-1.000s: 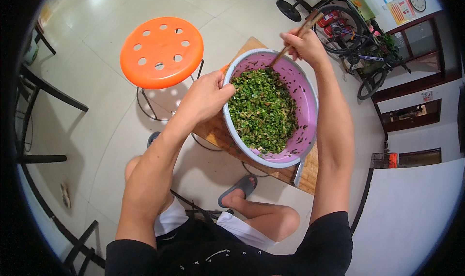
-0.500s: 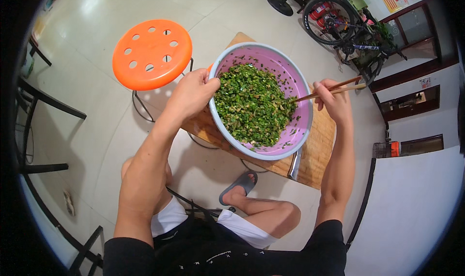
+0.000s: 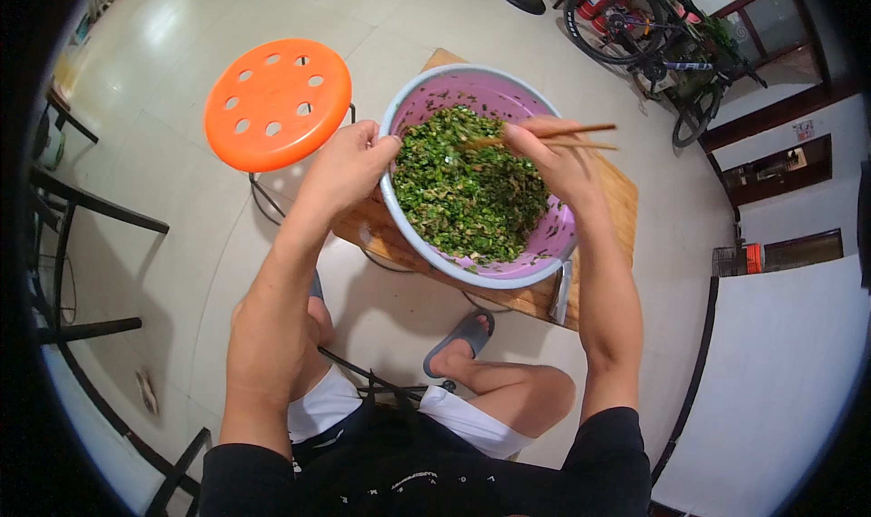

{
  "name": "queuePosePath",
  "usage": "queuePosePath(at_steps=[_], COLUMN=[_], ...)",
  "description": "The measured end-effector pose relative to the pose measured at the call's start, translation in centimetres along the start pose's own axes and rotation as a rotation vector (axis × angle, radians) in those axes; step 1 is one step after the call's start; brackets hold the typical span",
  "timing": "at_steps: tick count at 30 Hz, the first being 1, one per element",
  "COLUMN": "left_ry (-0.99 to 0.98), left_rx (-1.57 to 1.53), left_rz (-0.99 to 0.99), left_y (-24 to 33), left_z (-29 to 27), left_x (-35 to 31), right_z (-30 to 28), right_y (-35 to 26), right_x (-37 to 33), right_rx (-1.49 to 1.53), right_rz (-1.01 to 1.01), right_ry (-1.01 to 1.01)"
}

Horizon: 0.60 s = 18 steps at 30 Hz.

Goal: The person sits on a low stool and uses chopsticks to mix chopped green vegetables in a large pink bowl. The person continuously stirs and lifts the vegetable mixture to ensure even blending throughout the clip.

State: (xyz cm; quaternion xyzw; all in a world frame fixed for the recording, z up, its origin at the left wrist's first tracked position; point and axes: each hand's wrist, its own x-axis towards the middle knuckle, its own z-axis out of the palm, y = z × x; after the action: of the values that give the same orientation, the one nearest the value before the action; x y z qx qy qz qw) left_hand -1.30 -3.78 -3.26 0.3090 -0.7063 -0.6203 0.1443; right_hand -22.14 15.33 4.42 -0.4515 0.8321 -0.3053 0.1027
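Note:
A large basin, pale blue-grey at the rim and pink-purple inside, stands on a wooden board. It holds a mass of chopped green leaves mixed with small brown bits. My left hand grips the basin's left rim, thumb over the edge. Above the right part of the basin, my right hand is closed round a pair of wooden chopsticks. Their lower tips reach into the greens near the middle; the tips themselves are partly buried. A knife lies on the board by the basin's near right side, partly behind my forearm.
An orange round stool with holes in its seat stands left of the basin. Black metal frames are at the far left. A bicycle leans at the back right, near a white panel.
My right hand has moved left with the chopsticks, from the basin's right rim to over the greens. My left hand stays on the rim. The whole view has shifted slightly.

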Motion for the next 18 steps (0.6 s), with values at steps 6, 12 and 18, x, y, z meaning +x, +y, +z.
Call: queuePosePath(at_steps=[6, 12, 18], left_ry=[-0.010, 0.029, 0.014], left_rx=[0.028, 0.014, -0.003], left_rz=[-0.033, 0.038, 0.021], left_y=[0.9, 0.4, -0.7], left_z=[-0.4, 0.2, 0.4], left_x=[-0.6, -0.5, 0.5], right_z=[-3.5, -3.0, 0.8], right_y=[0.1, 1.2, 1.0], right_x=[-5.7, -6.6, -3.7], right_rx=[0.188, 0.304, 0.478], right_rz=[0.091, 0.207, 0.105], right_ry=[0.252, 0.335, 0.201])
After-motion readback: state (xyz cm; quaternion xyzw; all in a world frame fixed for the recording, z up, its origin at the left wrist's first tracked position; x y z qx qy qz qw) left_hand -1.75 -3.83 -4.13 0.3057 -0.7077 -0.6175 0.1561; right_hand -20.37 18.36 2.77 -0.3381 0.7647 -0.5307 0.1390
